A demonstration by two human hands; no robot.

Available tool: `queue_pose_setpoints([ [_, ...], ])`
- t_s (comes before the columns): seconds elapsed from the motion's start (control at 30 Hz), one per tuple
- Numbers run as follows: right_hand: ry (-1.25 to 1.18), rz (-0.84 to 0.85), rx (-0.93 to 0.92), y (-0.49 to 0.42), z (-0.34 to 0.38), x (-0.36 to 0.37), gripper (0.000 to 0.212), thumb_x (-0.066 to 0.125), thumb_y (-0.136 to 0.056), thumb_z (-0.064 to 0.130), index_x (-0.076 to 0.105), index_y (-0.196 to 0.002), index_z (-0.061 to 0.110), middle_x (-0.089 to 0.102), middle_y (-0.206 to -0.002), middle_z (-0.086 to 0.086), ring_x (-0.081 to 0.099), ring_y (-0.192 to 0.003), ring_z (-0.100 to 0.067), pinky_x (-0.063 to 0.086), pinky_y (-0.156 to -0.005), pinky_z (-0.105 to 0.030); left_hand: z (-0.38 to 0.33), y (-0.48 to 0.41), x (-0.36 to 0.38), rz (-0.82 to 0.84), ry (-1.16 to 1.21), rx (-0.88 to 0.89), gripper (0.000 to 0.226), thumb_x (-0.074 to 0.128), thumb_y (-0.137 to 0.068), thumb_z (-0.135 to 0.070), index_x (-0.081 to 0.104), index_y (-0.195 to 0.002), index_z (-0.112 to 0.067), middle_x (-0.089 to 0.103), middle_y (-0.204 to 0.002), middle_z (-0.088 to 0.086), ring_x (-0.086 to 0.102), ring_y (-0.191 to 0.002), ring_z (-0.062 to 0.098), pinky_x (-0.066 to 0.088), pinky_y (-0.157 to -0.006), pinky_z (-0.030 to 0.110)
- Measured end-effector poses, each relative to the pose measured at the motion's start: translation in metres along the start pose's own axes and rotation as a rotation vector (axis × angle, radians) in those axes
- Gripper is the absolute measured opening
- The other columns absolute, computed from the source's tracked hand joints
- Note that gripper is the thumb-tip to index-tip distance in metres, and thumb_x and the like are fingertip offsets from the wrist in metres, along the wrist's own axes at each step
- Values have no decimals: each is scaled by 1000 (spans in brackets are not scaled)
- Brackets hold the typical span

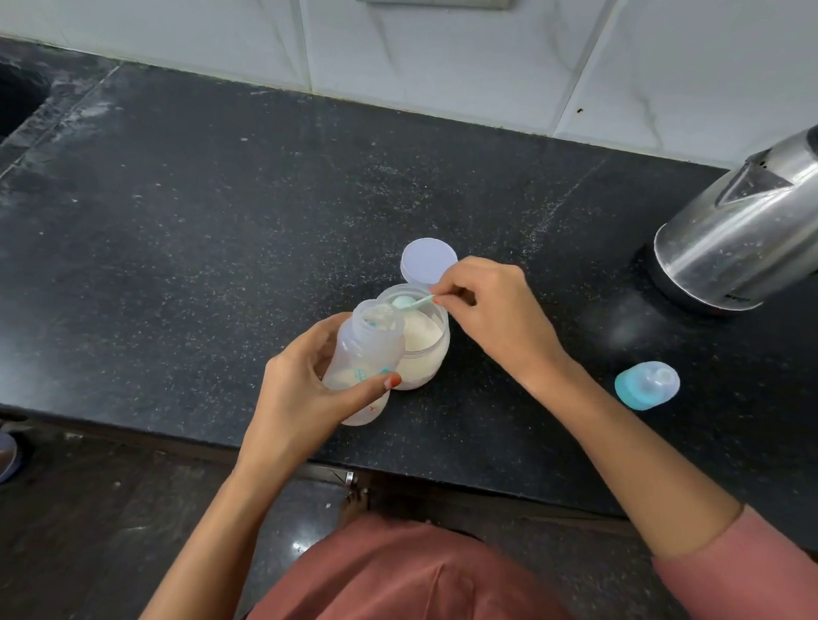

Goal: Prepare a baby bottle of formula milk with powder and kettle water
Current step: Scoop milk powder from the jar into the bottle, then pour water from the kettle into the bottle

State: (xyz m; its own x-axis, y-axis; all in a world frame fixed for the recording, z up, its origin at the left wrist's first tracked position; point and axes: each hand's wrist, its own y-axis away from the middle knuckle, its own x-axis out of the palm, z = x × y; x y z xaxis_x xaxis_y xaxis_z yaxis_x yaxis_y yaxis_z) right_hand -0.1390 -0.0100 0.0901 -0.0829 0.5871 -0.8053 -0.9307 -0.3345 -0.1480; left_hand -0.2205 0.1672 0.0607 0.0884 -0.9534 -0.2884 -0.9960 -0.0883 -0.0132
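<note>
Black stone bench (212,254) fills our view from above. Nearest us, the left hand (300,389) wraps the bottle (368,350) at mid-body, thumb across the front. The bottle is tilted, its open mouth leaning toward the jar (424,352) right behind it; we can't tell whether they touch. The bottle looks whitish low down, likely powder. The right hand (491,308) pinches the scoop (405,302) by the end of its handle, thumb and forefinger, with the bowl over the jar rim just beside the bottle mouth. We judge the powder step is underway.

Handling, our guess: the bottle is thin smooth plastic, light and easy to tip, so a mid-body wrap suits it. The scoop is tiny and stiff; keep it level. The jar is open and spill-prone.

Behind the jar the lid (427,261) lies flat. The teat cap (647,385) lies well apart to the right. The kettle (748,231) stands far right: steel, probably heavy and hot, its handle out of view. Tiled wall (456,54) beyond.
</note>
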Motion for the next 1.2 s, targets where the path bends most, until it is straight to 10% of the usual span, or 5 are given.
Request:
queue_pose_setpoints([
  [0.43,79,267,8,-6,2,8,21,57,-88,14,69,-101,4,58,-105,-5,44,-98,-10,31,-81,-14,-6,-16,-9,157,36,52,49,76,-47,-47,58,-91,-59,66,-95,-30,63,-90,-6,46,-75,8],
  [0.63,-98,48,125,0,-10,2,18,64,-82,5,71,-98,9,63,-98,-3,55,-80,-8,42,-73,-8,-8,-23,-6,264,103,64,75,76,-44,-48,59,-114,-25,69,-101,-15,64,-94,-2,47,-76,9],
  [1.2,-375,-263,320,33,-100,-69,17,67,-79,4,70,-88,18,63,-84,10,58,-76,-2,48,-74,-13,-50,-39,88,356,166,116,58,74,-51,-45,56,-106,-36,68,-100,-24,64,-95,-2,47,-78,10],
])
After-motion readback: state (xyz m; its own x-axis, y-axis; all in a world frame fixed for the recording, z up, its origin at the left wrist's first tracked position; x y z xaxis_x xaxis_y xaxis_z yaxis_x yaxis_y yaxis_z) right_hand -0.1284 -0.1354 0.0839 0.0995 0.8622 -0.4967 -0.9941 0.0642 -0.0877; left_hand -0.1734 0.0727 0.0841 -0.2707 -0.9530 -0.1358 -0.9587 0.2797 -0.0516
